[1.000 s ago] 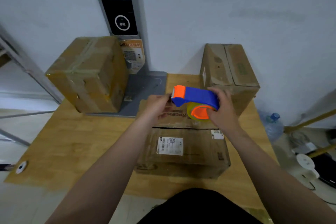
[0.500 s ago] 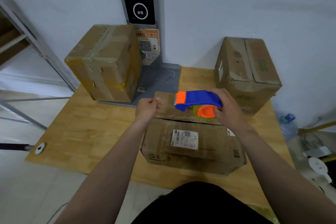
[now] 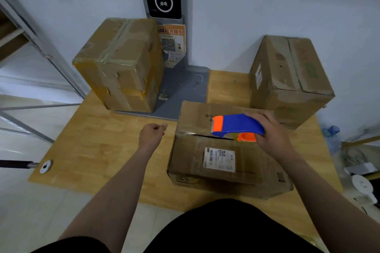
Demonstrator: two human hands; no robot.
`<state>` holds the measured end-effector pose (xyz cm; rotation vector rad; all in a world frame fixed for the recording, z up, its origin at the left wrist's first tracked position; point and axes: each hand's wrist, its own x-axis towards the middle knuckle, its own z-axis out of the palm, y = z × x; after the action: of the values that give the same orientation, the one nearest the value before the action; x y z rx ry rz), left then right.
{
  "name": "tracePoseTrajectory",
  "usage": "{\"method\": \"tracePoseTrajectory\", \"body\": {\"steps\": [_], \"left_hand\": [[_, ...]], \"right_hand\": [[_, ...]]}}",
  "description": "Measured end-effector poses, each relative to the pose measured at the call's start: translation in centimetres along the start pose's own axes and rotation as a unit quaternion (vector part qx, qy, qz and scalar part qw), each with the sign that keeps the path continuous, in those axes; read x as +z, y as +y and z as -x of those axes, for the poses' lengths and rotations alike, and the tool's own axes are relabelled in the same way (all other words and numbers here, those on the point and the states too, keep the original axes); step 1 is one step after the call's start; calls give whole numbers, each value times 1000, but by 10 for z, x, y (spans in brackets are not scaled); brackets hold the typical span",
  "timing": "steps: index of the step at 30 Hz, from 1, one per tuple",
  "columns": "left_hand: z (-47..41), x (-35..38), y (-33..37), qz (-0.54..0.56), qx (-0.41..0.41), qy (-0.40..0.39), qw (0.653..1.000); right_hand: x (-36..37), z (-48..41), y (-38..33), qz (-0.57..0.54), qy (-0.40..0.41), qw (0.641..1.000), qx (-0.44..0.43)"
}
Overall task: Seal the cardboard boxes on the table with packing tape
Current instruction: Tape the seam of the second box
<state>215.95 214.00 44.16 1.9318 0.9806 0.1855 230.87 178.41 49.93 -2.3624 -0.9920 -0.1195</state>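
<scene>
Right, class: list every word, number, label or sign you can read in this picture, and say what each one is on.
"取件指引": orange headline on the poster on the grey kiosk; the characters before it are blurred.
QR code on the poster: visible, small print unreadable.
White shipping label on the near box: barcode and QR code, text too small.
Dark print on the near box's far flap: blurred.
Green and red marks on the right box: unreadable.

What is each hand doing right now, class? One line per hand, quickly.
Left hand: fingers pinched shut; whether they hold a tape end cannot be told.
Right hand: closed on the tape dispenser, over the nearest box.
</scene>
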Motion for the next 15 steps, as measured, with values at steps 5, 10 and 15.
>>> {"method": "tracePoseTrajectory", "body": {"steps": [5,10,15], "left_hand": [[-16,10,-18,8,5,-10,1000],[-24,19,-33,11,10,9,1000],[-28,34,-49,28,-17,-7,999]], "right_hand": [[16,3,0,12,-13,1000,19],[29,2,-2,1,-8,1000,27],[38,5,5,40,-40,998,31]]}}
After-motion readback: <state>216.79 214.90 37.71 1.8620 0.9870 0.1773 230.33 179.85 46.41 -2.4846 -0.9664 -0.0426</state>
